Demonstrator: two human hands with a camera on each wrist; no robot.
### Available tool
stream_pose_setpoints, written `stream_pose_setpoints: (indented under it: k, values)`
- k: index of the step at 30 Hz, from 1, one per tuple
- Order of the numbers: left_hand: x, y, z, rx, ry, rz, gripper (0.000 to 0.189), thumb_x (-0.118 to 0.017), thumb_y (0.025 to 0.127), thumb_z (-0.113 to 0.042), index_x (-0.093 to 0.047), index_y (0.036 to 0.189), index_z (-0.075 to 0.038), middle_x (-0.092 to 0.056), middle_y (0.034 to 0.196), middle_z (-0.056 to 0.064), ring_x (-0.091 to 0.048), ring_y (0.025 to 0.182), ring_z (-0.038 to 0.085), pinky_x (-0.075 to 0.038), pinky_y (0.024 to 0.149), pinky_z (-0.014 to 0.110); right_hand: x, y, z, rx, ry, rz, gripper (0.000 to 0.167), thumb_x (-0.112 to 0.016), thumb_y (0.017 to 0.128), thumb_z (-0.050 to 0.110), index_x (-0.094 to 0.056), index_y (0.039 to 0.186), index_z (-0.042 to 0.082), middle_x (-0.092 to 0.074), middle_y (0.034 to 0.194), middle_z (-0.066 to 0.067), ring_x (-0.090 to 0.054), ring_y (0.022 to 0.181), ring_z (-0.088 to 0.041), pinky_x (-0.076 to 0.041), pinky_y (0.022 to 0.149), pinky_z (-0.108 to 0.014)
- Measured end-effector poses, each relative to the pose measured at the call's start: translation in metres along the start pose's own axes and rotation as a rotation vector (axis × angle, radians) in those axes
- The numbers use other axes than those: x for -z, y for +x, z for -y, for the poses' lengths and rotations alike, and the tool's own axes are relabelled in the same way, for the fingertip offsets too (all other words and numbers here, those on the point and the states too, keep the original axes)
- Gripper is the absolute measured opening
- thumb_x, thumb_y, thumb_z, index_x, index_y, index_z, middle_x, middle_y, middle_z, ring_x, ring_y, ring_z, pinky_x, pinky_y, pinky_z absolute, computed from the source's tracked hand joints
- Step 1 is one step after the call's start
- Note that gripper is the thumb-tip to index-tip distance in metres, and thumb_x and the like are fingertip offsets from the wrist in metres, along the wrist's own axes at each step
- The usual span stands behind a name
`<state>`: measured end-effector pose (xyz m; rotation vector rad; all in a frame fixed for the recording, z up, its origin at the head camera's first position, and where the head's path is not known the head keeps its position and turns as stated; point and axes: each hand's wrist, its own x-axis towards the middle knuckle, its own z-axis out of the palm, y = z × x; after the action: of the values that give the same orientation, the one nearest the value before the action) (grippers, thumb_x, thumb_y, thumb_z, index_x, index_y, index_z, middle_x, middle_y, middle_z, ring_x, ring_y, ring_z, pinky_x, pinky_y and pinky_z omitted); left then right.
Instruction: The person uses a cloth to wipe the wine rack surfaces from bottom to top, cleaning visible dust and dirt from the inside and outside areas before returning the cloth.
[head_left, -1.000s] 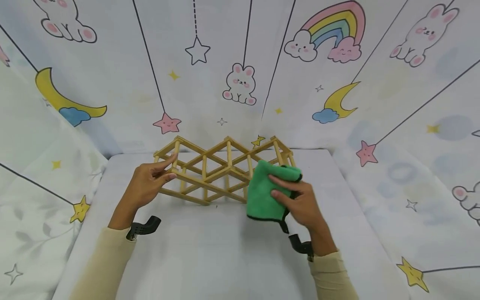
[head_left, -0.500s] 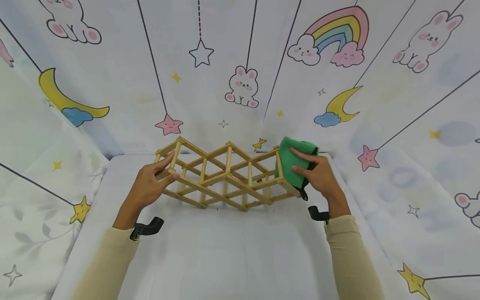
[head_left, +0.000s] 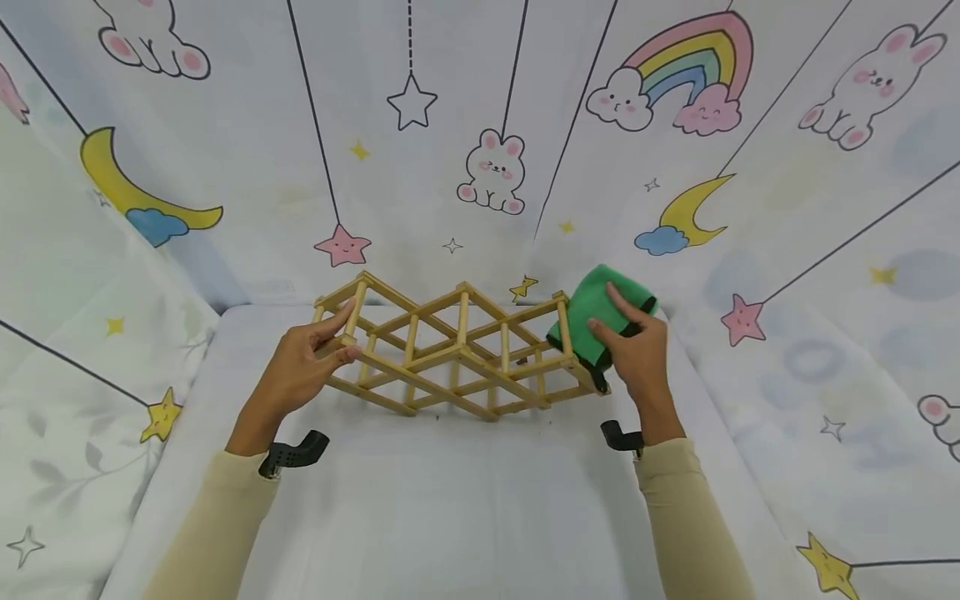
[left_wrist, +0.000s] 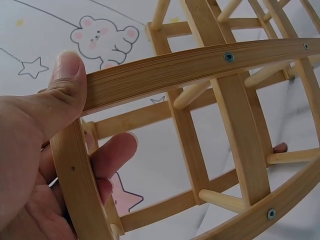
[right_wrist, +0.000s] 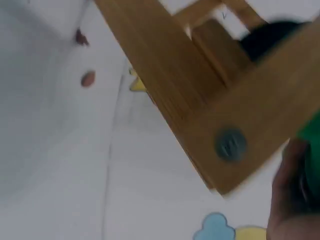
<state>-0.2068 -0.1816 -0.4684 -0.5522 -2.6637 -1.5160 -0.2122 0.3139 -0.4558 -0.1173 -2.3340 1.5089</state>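
Note:
A light wooden lattice rack point(head_left: 462, 318), made of crossed slats joined by round dowels, stands stretched out near the table's back edge. At its left end my left hand point(head_left: 302, 362) pinches the frame, the thumb point(left_wrist: 69, 82) lying over a slat and the fingers behind it in the left wrist view. My right hand point(head_left: 639, 354) grips a green cloth point(head_left: 596, 307) with black edging, which lies against the rack's right end post. In the blurred right wrist view a slat corner with a screw point(right_wrist: 230, 144) fills the middle, and the cloth point(right_wrist: 314, 137) shows only at the right edge.
The white-covered table point(head_left: 465, 508) meets a printed fabric backdrop point(head_left: 420, 192) right behind the rack. Small brown bits point(right_wrist: 88, 78) lie on the white surface beyond the rack. Each wrist carries a black curved mount point(head_left: 296, 452).
The right hand has carried the cloth from the front of the rack, right of its middle, rightward and back to the right end, where it has tilted. The left hand keeps its hold.

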Motion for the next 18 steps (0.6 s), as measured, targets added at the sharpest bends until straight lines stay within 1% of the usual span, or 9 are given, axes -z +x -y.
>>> stream_pose_setpoints:
  k: [2, 4, 6, 8, 11, 13, 15, 16, 18]
  values:
    - [-0.001, 0.001, 0.000, -0.009, 0.007, -0.003, 0.074, -0.075, 0.101, -0.027, -0.037, 0.165, -0.026, -0.043, 0.168, 0.007, -0.053, 0.143, 0.033, -0.048, 0.105, 0.024, -0.004, -0.004, -0.004, 0.002, -0.009, 0.103, 0.062, -0.084, 0.095, 0.027, -0.058, 0.149, 0.041, -0.045, 0.165, -0.012, -0.053, 0.144, -0.035, -0.053, 0.111, -0.050]
    - [-0.002, 0.000, 0.000, -0.005, 0.005, -0.006, 0.074, -0.075, 0.100, -0.027, -0.038, 0.164, -0.025, -0.047, 0.165, 0.010, -0.060, 0.132, 0.028, -0.045, 0.094, 0.014, -0.012, 0.000, -0.009, 0.039, -0.080, 0.099, 0.063, -0.085, 0.094, 0.028, -0.058, 0.150, 0.040, -0.049, 0.163, -0.014, -0.056, 0.141, -0.037, -0.054, 0.110, -0.049]
    - [-0.001, -0.002, 0.000, 0.009, 0.009, -0.016, 0.074, -0.075, 0.100, -0.028, -0.038, 0.164, -0.026, -0.057, 0.156, 0.016, -0.061, 0.116, 0.024, -0.044, 0.086, 0.014, -0.019, 0.007, -0.013, 0.063, -0.154, -0.008, 0.063, -0.086, 0.093, 0.027, -0.059, 0.148, 0.041, -0.052, 0.161, -0.015, -0.058, 0.140, -0.038, -0.054, 0.109, -0.052]
    - [-0.001, -0.003, -0.001, 0.027, 0.014, -0.026, 0.074, -0.076, 0.099, -0.029, -0.039, 0.163, -0.026, -0.063, 0.147, 0.021, -0.058, 0.107, 0.024, -0.045, 0.084, 0.023, -0.021, 0.016, -0.016, 0.070, -0.203, -0.158, 0.063, -0.086, 0.093, 0.026, -0.059, 0.146, 0.043, -0.054, 0.159, -0.012, -0.058, 0.140, -0.036, -0.054, 0.109, -0.054]
    - [-0.004, -0.004, -0.002, 0.035, 0.024, -0.025, 0.074, -0.075, 0.098, -0.031, -0.040, 0.163, -0.026, -0.062, 0.147, 0.026, -0.061, 0.122, 0.031, -0.050, 0.096, 0.039, -0.013, 0.023, -0.016, 0.091, -0.158, -0.366, 0.062, -0.086, 0.093, 0.022, -0.059, 0.145, 0.043, -0.057, 0.158, -0.004, -0.057, 0.143, -0.027, -0.053, 0.111, -0.051]
    - [-0.005, -0.004, -0.002, 0.024, 0.025, -0.018, 0.074, -0.074, 0.098, -0.032, -0.039, 0.163, -0.025, -0.057, 0.152, 0.027, -0.059, 0.132, 0.036, -0.050, 0.102, 0.049, -0.005, 0.022, -0.006, 0.146, -0.080, -0.442, 0.062, -0.085, 0.093, 0.018, -0.060, 0.144, 0.042, -0.057, 0.158, -0.001, -0.057, 0.143, -0.021, -0.052, 0.113, -0.045]
    - [-0.005, -0.004, -0.003, 0.017, 0.025, -0.011, 0.074, -0.073, 0.099, -0.033, -0.038, 0.163, -0.026, -0.062, 0.145, 0.029, -0.060, 0.129, 0.038, -0.049, 0.103, 0.048, 0.000, 0.019, 0.014, 0.224, 0.008, -0.431, 0.062, -0.084, 0.093, 0.013, -0.061, 0.145, 0.038, -0.055, 0.159, -0.001, -0.056, 0.144, -0.021, -0.052, 0.113, -0.042]
    - [-0.004, -0.004, -0.003, 0.015, 0.028, -0.013, 0.074, -0.073, 0.099, -0.033, -0.038, 0.163, -0.026, -0.062, 0.146, 0.028, -0.061, 0.128, 0.036, -0.050, 0.102, 0.042, 0.000, 0.019, 0.026, 0.262, 0.048, -0.388, 0.062, -0.085, 0.092, 0.012, -0.062, 0.145, 0.037, -0.054, 0.159, -0.002, -0.056, 0.143, -0.022, -0.053, 0.113, -0.040]
    - [-0.003, -0.004, -0.004, 0.019, 0.030, -0.014, 0.074, -0.073, 0.099, -0.033, -0.038, 0.164, -0.026, -0.061, 0.148, 0.027, -0.061, 0.124, 0.032, -0.048, 0.096, 0.027, -0.002, 0.017, 0.049, 0.300, 0.105, -0.248, 0.063, -0.084, 0.093, 0.011, -0.061, 0.147, 0.036, -0.050, 0.161, -0.004, -0.055, 0.143, -0.026, -0.054, 0.111, -0.040]
